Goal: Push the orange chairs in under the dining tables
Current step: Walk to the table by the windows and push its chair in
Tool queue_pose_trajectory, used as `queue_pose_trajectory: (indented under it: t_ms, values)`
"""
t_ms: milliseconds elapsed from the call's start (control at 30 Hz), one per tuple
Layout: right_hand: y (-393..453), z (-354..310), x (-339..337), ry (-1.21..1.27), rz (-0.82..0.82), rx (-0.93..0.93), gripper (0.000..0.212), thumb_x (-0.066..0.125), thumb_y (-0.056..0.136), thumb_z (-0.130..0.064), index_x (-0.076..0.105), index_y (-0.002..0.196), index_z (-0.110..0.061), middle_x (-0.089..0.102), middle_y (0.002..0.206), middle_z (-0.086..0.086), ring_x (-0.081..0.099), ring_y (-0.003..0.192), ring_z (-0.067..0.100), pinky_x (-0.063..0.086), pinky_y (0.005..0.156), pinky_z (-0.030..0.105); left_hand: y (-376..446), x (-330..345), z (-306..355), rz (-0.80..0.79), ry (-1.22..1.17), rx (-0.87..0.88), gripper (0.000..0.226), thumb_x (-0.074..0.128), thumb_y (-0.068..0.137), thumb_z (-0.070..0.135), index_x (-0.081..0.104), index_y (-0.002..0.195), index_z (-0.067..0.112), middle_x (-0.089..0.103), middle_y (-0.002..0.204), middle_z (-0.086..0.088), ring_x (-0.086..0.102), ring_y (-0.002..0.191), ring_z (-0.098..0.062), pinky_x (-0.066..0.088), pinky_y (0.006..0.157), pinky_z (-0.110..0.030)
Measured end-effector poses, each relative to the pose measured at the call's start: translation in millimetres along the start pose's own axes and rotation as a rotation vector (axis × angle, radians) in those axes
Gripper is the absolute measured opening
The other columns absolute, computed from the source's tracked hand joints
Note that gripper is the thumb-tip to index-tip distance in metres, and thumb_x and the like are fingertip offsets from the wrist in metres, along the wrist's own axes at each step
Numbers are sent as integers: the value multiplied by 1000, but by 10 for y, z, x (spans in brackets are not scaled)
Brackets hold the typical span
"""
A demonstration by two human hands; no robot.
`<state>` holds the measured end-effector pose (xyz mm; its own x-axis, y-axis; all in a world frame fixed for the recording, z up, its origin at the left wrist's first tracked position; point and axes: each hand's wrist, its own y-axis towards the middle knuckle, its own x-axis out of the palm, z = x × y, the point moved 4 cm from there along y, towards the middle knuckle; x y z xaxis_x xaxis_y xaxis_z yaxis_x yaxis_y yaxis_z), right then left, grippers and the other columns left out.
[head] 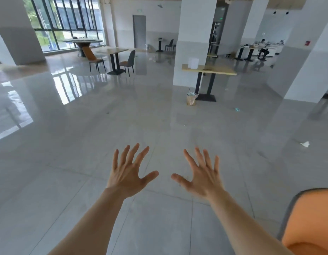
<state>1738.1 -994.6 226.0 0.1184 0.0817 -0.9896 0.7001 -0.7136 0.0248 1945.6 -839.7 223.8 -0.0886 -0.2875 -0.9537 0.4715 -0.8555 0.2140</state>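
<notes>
My left hand point(129, 173) and my right hand point(202, 178) are stretched out in front of me over bare floor, fingers spread, holding nothing. An orange chair point(310, 223) with a grey edge fills the bottom right corner, close to my right forearm. Far off at the upper left stands a light wooden dining table point(112, 50) on black legs. An orange chair point(94, 58) stands pulled out to its left, tilted back. A grey-backed chair with an orange seat point(128, 62) stands pulled out to its right.
A second wooden table point(209, 70) stands against a white pillar point(194, 41), with a small waste bin point(191, 98) beside its base. A scrap of paper point(305, 144) lies on the floor at right. A round table point(82, 42) sits by the windows. Glossy grey floor spreads between.
</notes>
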Motion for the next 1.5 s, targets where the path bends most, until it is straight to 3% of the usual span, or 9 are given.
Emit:
queue_pose_trajectory:
  t_ms: [333,600,800,1233,1500]
  values:
    - [2411,1354,-391,-26,52,217,103,8,76,-101,-16,159,-45,-25,170,2,-28,155,28,-16,122,63,3328,547,555,-71,-22,200,93,11,78,97,-12,156,50,-11,171,9,-19,155,-20,-17,123,-53]
    - [3824,3051,-396,-1,91,384,105,9,74,-102,-14,160,-45,-24,171,0,-28,155,27,-18,121,63,5388,1465,1767,-115,-35,377,92,16,81,95,-10,157,50,-13,170,10,-21,155,-19,-18,123,-52]
    - [4655,4582,-761,35,140,542,104,13,75,-101,-12,160,-47,-22,171,-1,-28,155,25,-19,122,60,6987,1906,2998,-114,-55,492,93,12,79,95,-8,157,50,-10,171,10,-18,155,-19,-17,123,-51]
    - [4812,7448,-1108,-25,236,1026,103,16,76,-100,-10,160,-47,-19,172,-1,-26,156,25,-19,122,60,8919,3219,6336,-212,-189,980,95,10,76,95,-7,157,50,-8,171,10,-16,156,-18,-19,122,-48]
    - [4143,8586,-1358,-43,295,1514,102,19,77,-99,-10,160,-48,-18,172,-1,-24,156,25,-17,122,61,9085,3809,8743,-339,-308,1438,104,-1,68,100,2,159,49,3,172,7,-6,157,-21,-17,122,-48]
